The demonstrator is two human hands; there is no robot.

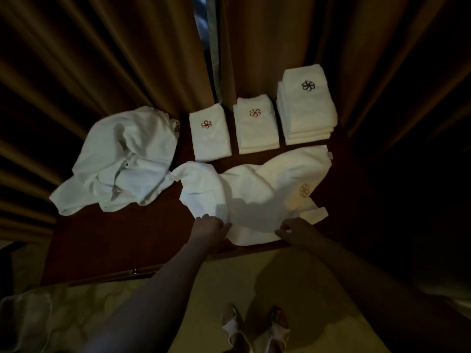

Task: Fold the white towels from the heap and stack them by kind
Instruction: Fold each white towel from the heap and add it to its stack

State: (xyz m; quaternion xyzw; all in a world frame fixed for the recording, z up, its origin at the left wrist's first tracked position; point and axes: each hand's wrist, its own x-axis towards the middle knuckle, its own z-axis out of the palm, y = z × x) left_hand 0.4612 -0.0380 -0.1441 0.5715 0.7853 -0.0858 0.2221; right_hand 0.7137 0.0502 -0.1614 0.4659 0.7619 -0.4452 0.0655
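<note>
A white towel with a gold emblem [260, 192] lies rumpled across the front of the dark wooden table [114, 238]. My left hand [210, 225] pinches its near left edge, and my right hand [297, 231] pinches its near right edge. A heap of unfolded white towels [122, 161] sits at the left. Along the back stand three folded stacks: a small one with a red emblem [210, 136], a middle one with a red emblem [254, 126], and a taller one with a dark emblem [305, 108].
Brown curtains [102, 59] hang right behind the table. The table's front edge [142, 272] runs below my hands, with pale carpet [229, 281] and my sandalled feet [254, 329] beneath. A pale object [23, 319] lies at the lower left.
</note>
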